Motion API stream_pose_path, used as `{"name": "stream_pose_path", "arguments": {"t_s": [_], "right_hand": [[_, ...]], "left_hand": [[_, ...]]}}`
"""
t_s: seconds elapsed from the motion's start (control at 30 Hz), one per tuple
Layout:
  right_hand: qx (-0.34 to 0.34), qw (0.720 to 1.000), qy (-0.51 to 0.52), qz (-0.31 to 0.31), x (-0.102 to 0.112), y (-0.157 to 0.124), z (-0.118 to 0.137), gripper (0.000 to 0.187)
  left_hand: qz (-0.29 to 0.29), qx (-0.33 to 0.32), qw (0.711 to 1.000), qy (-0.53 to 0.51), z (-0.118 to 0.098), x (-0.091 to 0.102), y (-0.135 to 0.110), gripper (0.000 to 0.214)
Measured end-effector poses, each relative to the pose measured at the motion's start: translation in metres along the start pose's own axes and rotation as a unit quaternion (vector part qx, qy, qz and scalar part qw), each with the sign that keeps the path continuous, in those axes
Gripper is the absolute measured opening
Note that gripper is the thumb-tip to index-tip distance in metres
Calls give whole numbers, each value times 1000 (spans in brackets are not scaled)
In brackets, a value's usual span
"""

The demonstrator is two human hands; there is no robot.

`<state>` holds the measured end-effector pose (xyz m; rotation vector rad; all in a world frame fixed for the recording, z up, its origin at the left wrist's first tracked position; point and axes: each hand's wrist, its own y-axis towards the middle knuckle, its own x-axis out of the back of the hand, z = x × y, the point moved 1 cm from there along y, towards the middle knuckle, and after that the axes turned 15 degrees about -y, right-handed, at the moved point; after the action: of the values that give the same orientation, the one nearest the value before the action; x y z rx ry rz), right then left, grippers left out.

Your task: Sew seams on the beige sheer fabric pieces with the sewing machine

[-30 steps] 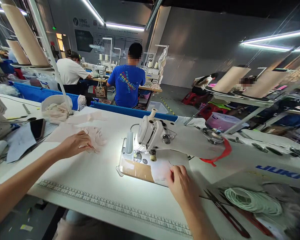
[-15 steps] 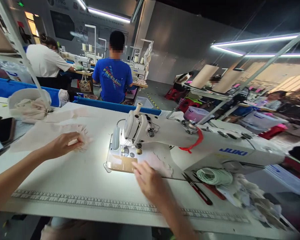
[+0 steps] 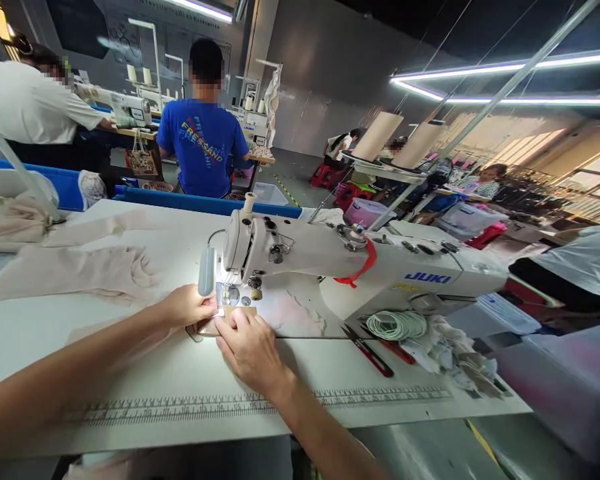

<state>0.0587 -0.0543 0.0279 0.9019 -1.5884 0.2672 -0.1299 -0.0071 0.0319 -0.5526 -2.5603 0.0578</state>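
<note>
My left hand (image 3: 187,307) is at the front of the sewing machine (image 3: 280,250), left of the needle area. Its fingers are pinched on the edge of a thin pale fabric piece (image 3: 143,343) that trails back under my forearm, blurred. My right hand (image 3: 253,343) lies beside it with fingers bent together, their tips down at the brown plate (image 3: 244,313) below the presser foot. What those fingertips hold, if anything, is hidden. Another pale fabric piece (image 3: 75,270) with a gathered end lies flat on the left.
Right of my hands are thread snips (image 3: 373,353), a coil of pale green cord (image 3: 396,325) and fabric scraps (image 3: 455,353). A measuring tape strip (image 3: 180,408) runs along the table's front. A pale heap of cloth (image 3: 10,220) sits far left. Co-workers sit beyond.
My left hand has come right from the fabric pile to the needle area, bringing a thin piece. My right hand has moved in beside it, and the view has shifted right.
</note>
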Motion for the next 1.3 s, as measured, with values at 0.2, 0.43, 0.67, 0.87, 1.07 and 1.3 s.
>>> {"name": "stream_pose_path", "arguments": {"t_s": [0.2, 0.43, 0.67, 0.87, 1.07, 1.3], "right_hand": [[-7, 1000, 13, -8, -2, -2, 1, 13], [-34, 999, 31, -24, -2, -7, -2, 21], [-56, 997, 38, -27, -3, -5, -3, 20], [-50, 998, -9, -34, -5, -2, 3, 18], [-29, 999, -34, -28, -5, -1, 5, 15], [-23, 998, -31, -48, -6, -1, 6, 16]], "left_hand": [[-26, 63, 997, 23, -4, 0, -4, 15], [-34, 65, 997, 24, -1, -2, -2, 20], [-37, 60, 997, 25, 2, -2, 0, 22], [-32, 81, 996, 3, 0, -2, 0, 19], [-99, -127, 962, 220, -10, -6, -19, 16], [-87, -315, 893, 311, 2, -36, -47, 30]]}}
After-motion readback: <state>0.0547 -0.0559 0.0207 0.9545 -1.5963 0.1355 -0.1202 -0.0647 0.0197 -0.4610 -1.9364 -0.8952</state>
